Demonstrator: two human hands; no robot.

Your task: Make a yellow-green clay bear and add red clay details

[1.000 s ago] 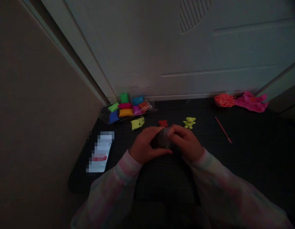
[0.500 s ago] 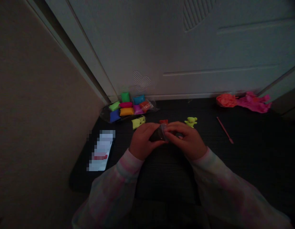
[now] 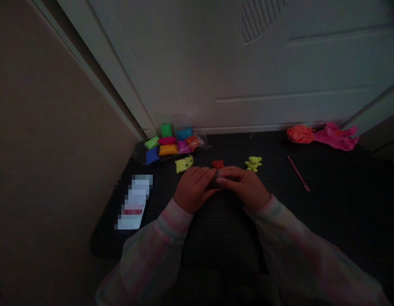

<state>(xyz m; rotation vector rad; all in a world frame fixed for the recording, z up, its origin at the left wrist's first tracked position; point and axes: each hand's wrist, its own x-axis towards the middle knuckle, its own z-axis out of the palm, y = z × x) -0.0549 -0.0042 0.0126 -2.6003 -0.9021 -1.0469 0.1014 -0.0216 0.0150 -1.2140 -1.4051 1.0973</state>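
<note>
Together my left hand (image 3: 194,190) and my right hand (image 3: 245,187) grip a small dark packet (image 3: 216,178) with a clear plastic end. The fingers of both hands cover most of it, so its contents are hard to make out. My right thumb and fingers pinch the clear end, while my left fingers wrap round the body. Just beyond my fingertips lies a small red piece (image 3: 217,163). A yellow bear figure (image 3: 253,163) is past my right hand, and a yellow packet (image 3: 183,164) past my left.
A clear bag (image 3: 139,154) with several coloured clay packets lies at the back left. On the left is a lit phone (image 3: 134,203). A pink stick tool (image 3: 298,173) and crumpled orange and pink wrappers (image 3: 336,137) are on the right. A white panelled door (image 3: 184,55) rises behind the dark table (image 3: 222,229).
My right hand has turned and closed in against the left, and less of the dark packet shows. The objects on the table have not been moved.
</note>
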